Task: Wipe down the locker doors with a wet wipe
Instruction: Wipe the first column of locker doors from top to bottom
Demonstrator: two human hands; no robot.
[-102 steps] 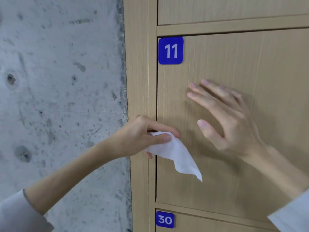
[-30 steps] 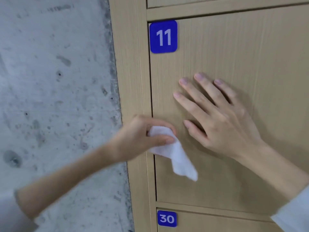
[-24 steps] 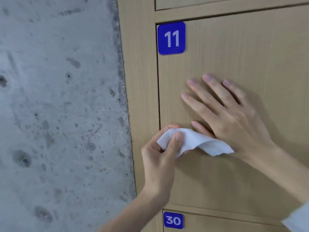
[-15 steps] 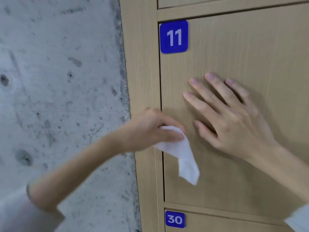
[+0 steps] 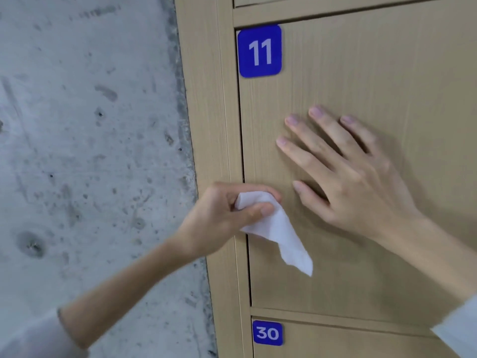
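A light wood locker door (image 5: 374, 73) carries a blue number plate reading 11 (image 5: 259, 50) at its upper left corner. My left hand (image 5: 222, 215) pinches a white wet wipe (image 5: 278, 231) at the door's left edge, about halfway down; the wipe's loose corner hangs down over the door. My right hand (image 5: 346, 174) lies flat on the door with straight, spread fingers, just right of the wipe.
A bare grey concrete wall (image 5: 90, 151) fills the left. The locker's wooden side frame (image 5: 206, 112) runs between wall and door. Below is another door with a blue plate reading 30 (image 5: 267, 333). Part of a third door shows at the top.
My left hand swung under the door with the wipe spread sideways, then returned to the door's left edge, where the wipe hangs down again. My right hand stayed flat on the door.
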